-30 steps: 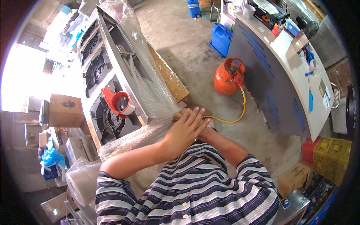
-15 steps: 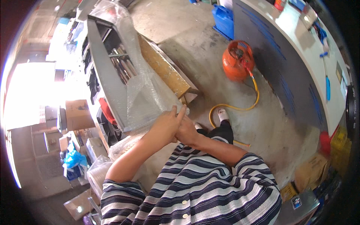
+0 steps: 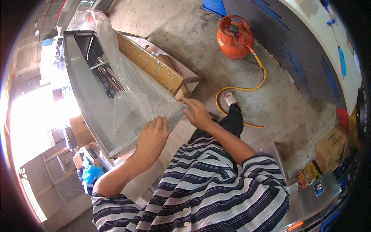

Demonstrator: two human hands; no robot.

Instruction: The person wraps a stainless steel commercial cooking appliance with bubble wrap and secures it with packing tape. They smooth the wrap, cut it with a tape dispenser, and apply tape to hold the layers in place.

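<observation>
A long grey metal cabinet [image 3: 79, 67] slants across the left side, with an opening in its top and several metal rods [image 3: 106, 75] inside. Clear bubble wrap [image 3: 133, 102] drapes over its near end and right side. My left hand [image 3: 153, 135] lies on the wrap along the near edge, fingers stretched forward and close together. At the near right corner, my right hand [image 3: 199, 115] has thumb and fingers around the edge of the wrap. The fingertips of that hand are partly hidden by the corner.
Beyond the cabinet's right side stands a worn wooden box [image 3: 150, 63]. An orange gas cylinder [image 3: 235, 38] with a yellow hose [image 3: 251, 88] is on the concrete floor. A grey-sided counter [image 3: 305, 58] curves along the right; a cardboard box [image 3: 330, 149] sits below it.
My hands were together at the near right corner; now they are apart, the left hand moved left along the near edge. The wrapped near end appears lower in view, and my view has shifted.
</observation>
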